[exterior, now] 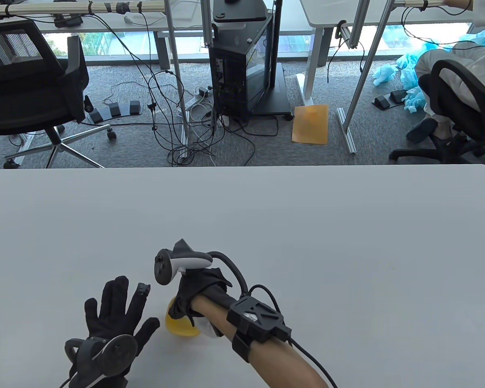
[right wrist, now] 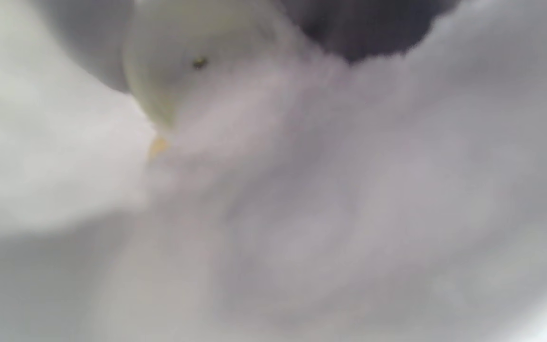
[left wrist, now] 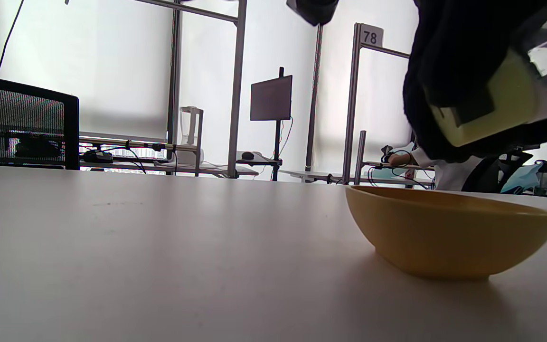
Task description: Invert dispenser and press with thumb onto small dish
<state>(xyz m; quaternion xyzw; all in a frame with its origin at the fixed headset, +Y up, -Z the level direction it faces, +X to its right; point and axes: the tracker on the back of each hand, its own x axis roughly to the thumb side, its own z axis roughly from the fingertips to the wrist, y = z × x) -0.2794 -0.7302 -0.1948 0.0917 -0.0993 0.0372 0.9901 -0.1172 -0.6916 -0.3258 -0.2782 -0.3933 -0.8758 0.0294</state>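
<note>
A small yellow dish (exterior: 180, 325) stands on the white table near the front edge; it also shows in the left wrist view (left wrist: 449, 232). My right hand (exterior: 194, 297) grips a pale dispenser (left wrist: 496, 102) and holds it tilted over the dish, a little above the rim. Only a white bit of the dispenser (exterior: 210, 329) shows under my forearm in the table view. The right wrist view is filled by the blurred white dispenser (right wrist: 193, 71). My left hand (exterior: 117, 311) lies flat on the table, fingers spread, just left of the dish, holding nothing.
The white table (exterior: 307, 226) stretches far and to both sides. A cable (exterior: 311, 363) runs from my right forearm's sensor box toward the front edge. Chairs, desks and cables stand on the floor beyond the table's far edge.
</note>
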